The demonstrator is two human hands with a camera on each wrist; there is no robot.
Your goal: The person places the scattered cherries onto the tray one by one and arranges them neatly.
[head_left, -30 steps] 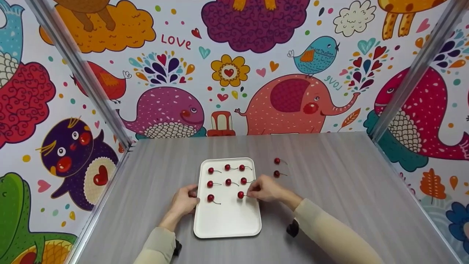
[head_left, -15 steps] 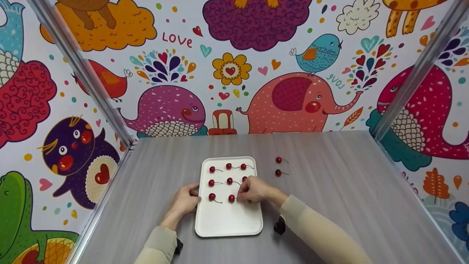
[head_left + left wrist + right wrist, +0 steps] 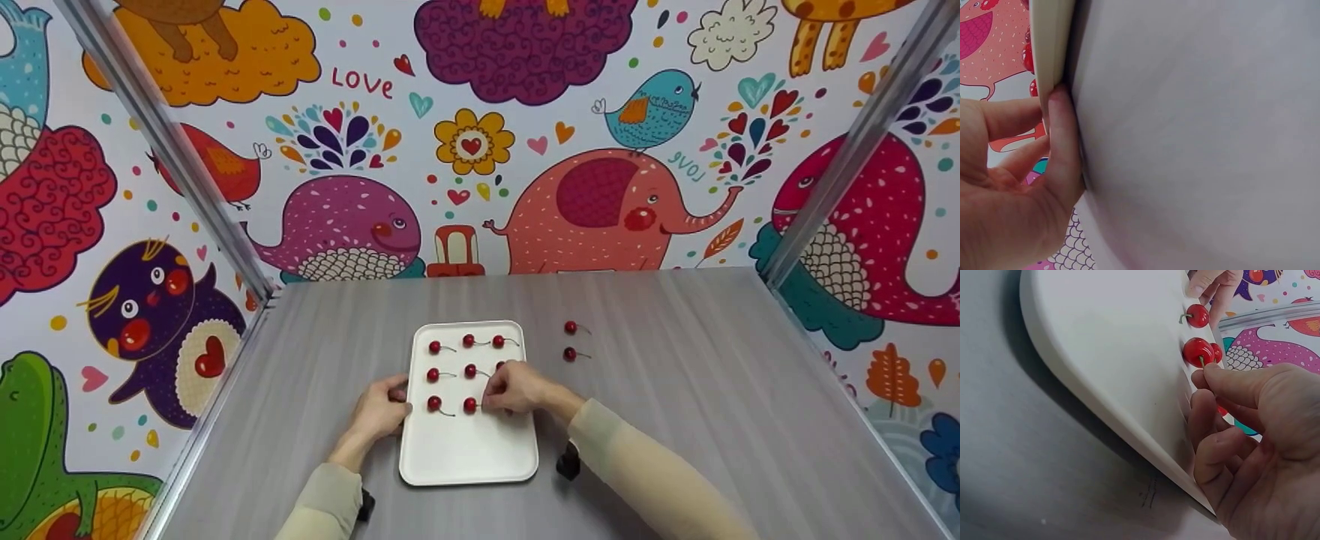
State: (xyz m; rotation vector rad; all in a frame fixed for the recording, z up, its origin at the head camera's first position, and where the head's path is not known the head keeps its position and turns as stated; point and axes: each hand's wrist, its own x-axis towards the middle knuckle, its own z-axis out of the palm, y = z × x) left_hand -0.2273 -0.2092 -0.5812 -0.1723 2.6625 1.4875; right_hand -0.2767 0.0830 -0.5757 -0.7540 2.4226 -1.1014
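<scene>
A cream tray (image 3: 469,457) lies on the table with rows of red cherries on it. My left hand (image 3: 380,409) grips the tray's left edge; in the left wrist view its fingers (image 3: 1062,135) pinch the rim. Over the right part of the tray, my right hand (image 3: 519,388) pinches the green stem of a cherry (image 3: 470,405). That cherry (image 3: 1198,352) is at the tray's surface, right of another cherry (image 3: 434,403) in the nearest row. Part of a cherry (image 3: 501,366) in the middle row is hidden behind my right hand.
Two loose cherries, a far one (image 3: 571,327) and a nearer one (image 3: 570,354), lie on the grey table (image 3: 675,375) right of the tray. Printed walls (image 3: 585,210) and metal posts (image 3: 825,165) bound the table at the back and sides.
My right hand has moved left over the tray with the pinched cherry, now in the middle of the nearest row. It shifts only slightly in the last half second. My left hand stays put.
</scene>
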